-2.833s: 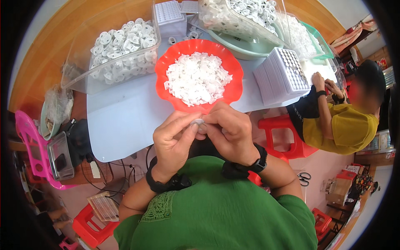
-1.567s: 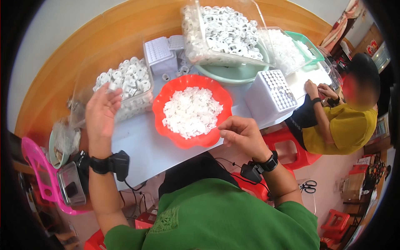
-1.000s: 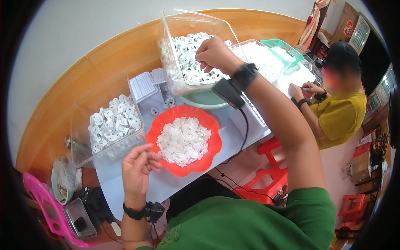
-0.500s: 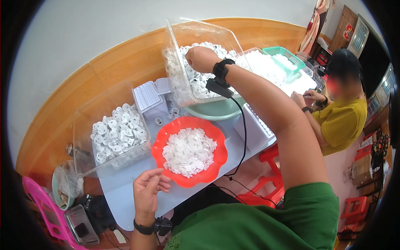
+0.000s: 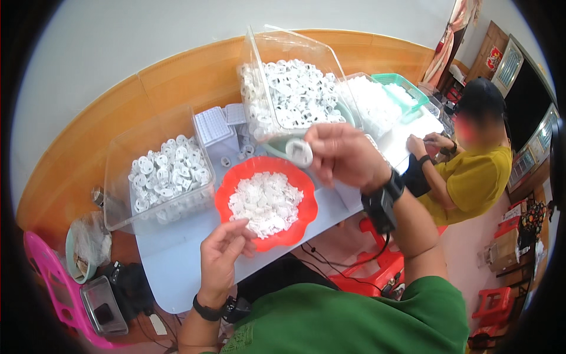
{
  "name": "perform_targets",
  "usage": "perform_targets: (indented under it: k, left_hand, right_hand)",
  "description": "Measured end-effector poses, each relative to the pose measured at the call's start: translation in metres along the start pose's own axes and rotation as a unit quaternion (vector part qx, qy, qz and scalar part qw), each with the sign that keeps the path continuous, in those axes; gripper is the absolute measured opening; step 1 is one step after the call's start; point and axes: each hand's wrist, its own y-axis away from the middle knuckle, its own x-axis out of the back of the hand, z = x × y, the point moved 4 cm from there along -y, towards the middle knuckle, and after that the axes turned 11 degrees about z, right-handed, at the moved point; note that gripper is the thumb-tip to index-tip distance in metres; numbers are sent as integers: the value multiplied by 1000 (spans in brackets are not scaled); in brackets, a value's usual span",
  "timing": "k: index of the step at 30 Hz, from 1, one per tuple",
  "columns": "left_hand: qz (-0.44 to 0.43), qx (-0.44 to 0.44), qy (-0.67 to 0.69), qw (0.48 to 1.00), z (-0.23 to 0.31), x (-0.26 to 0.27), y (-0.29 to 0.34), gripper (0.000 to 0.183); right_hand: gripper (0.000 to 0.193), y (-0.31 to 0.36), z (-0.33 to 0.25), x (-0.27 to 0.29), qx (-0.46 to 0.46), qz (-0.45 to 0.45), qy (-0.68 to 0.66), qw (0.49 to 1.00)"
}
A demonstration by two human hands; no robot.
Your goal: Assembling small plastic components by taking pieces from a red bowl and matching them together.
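My right hand (image 5: 348,154) pinches a small round white plastic part (image 5: 299,153) between thumb and fingers, held up over the right rim of a red wavy-edged bowl (image 5: 310,206). Thin white flat pieces (image 5: 266,203) are heaped in that bowl. At its near left rim is my left hand (image 5: 227,251), palm turned inward, fingers loosely bent and apart, with nothing visible in them. Behind the bowl, a tilted clear bin (image 5: 253,76) holds many similar white parts (image 5: 303,91). Another clear bin (image 5: 121,197), on the left, contains more round white parts (image 5: 168,180).
White gridded trays (image 5: 213,125) stand between the bins on the pale blue table (image 5: 159,265). Farther right are a green basket (image 5: 413,88) and a tub of white pieces (image 5: 371,100). A co-worker in a yellow shirt (image 5: 480,183) sits there. Red stools (image 5: 377,274) stand below.
My right hand has come out of the tilted bin toward me and now holds a round white part. My left hand has shifted slightly right, still beside the bowl's rim.
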Motion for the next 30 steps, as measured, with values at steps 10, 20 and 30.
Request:
perform_targets:
  k: [10, 20, 30]
  left_hand:
    - [-119, -104, -37, 987, 5, -42, 19, 57]
    - [-25, -175, -144, 974, -16, -47, 24, 15]
    - [43, -1, 3, 999, -44, -52, 18, 17]
  right_hand:
    - [16, 57, 132, -31, -141, -98, -326, 929]
    - [20, 70, 155, -26, -140, -8, -243, 960]
    - [8, 81, 142, -10, 120, 131, 97, 979]
